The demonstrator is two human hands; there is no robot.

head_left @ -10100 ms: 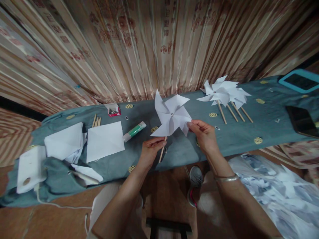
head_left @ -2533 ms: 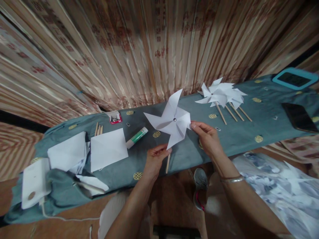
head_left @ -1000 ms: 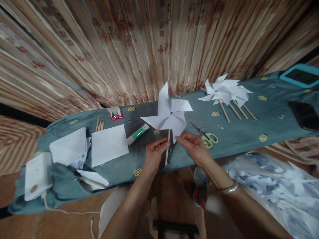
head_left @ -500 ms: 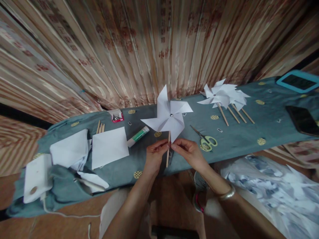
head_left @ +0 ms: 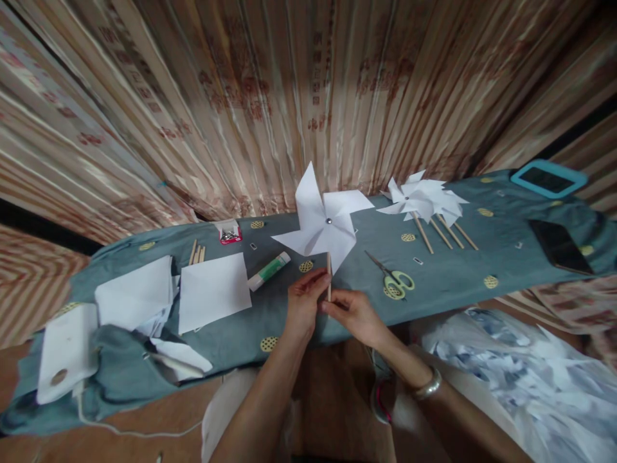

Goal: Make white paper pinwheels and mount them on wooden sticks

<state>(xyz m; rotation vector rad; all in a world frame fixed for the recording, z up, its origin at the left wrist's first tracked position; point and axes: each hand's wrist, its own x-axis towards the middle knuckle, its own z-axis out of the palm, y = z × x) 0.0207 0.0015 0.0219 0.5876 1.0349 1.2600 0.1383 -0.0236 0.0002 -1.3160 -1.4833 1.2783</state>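
Note:
A white paper pinwheel (head_left: 324,225) with a silver pin at its centre stands upright over the table, mounted on a thin wooden stick (head_left: 329,265). My left hand (head_left: 306,299) pinches the stick just below the blades. Lower down, the fingers of my right hand (head_left: 354,314) close on the same stick near its bottom end, which they hide. Left of my hands lies a green and white glue stick (head_left: 270,271). To the right, scissors with light green handles (head_left: 398,285) rest on the cloth.
Several finished pinwheels (head_left: 424,200) lie at the back right, near a blue-framed device (head_left: 549,179) and a dark phone (head_left: 559,245). Paper sheets (head_left: 214,292), short sticks (head_left: 196,253), a box of pins (head_left: 230,234) and a white power strip (head_left: 67,354) occupy the left side.
My right hand has moved down from the pinwheel's lower blade to the bottom of the stick. My left hand keeps its pinch. The view has shifted slightly.

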